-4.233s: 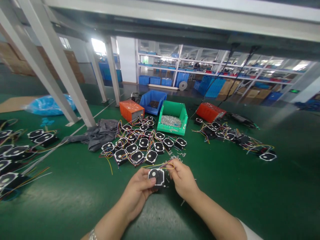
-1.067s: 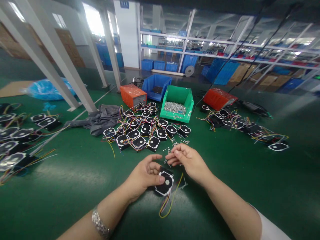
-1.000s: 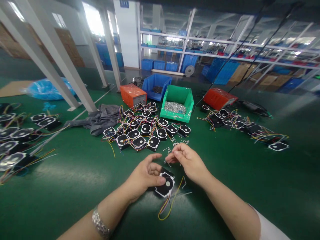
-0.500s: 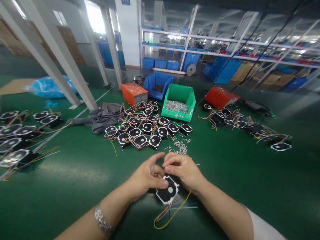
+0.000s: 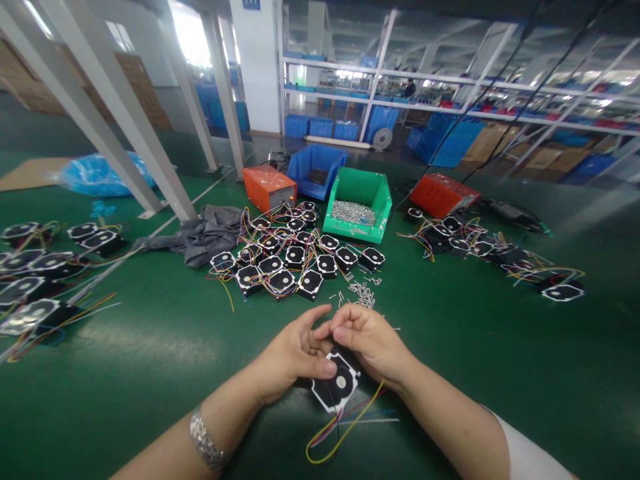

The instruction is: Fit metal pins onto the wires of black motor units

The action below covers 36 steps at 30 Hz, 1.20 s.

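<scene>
My left hand grips a small black square unit, with its thumb on the face. The unit has a white-edged outline, a pale round centre, and a screw standing out at its right corner. Yellow, red, white and other wires trail from its near edge. At the unit's far corner my right hand closes thumb and forefinger in a pinch, close to the left fingertips. Whatever sits in that pinch is hidden. Loose screws lie just beyond my right hand on the green surface.
Similar wired units are heaped ahead, with more at far left and right. A green bin of small metal parts stands behind them, beside a blue bin. Two orange boxes, a grey cloth and metal posts stand around.
The unit has turned, its wires now trailing towards me. My right hand let go of the wires, was over the screws one second ago, and has come back to the unit's far corner.
</scene>
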Motion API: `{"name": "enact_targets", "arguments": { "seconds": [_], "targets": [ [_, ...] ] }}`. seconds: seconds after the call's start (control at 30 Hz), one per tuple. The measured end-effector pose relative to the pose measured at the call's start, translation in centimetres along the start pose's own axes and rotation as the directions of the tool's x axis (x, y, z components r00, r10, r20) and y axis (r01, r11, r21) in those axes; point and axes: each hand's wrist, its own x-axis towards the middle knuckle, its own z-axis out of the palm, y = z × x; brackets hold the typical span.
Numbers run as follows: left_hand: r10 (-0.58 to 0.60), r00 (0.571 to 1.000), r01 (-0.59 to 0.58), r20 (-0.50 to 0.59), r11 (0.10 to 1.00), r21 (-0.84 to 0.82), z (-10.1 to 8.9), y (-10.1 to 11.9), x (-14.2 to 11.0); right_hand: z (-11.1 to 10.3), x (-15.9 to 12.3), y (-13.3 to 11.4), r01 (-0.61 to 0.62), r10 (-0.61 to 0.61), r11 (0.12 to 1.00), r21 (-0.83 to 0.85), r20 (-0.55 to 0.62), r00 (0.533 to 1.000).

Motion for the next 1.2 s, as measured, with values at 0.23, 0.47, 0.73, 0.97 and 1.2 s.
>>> {"name": "enact_targets", "arguments": {
  "seconds": [0.23,0.47,0.73,0.97,1.2],
  "targets": [
    [-0.026,0.999,0.025,0.036,1.000,0.014,0.2,0.2,-0.3,-0.4,0.0,0.7,-0.005,0.000,0.995,-0.100,-0.046,0.999],
    [-0.014,0.998,0.015,0.064,1.000,-0.014,0.1,0.1,-0.2,0.5,-0.2,0.6,-0.056,0.059,0.996,0.065,-0.050,0.997],
    [-0.009,0.999,0.009,0.053,1.000,0.002,0.2,0.2,-0.3,0.5,-0.4,0.8,-0.074,0.073,0.997,-0.001,-0.048,0.996],
    [-0.030,0.996,0.035,0.079,0.998,-0.060,0.3,0.3,-0.5,-0.4,-0.1,-0.8,0.091,-0.051,0.928,-0.360,0.118,0.992],
    [-0.013,0.999,0.016,0.039,0.997,-0.078,0.1,1.1,-0.7,-0.7,-0.3,-1.7,0.168,-0.050,0.855,-0.492,0.243,0.969]
  ]
}}
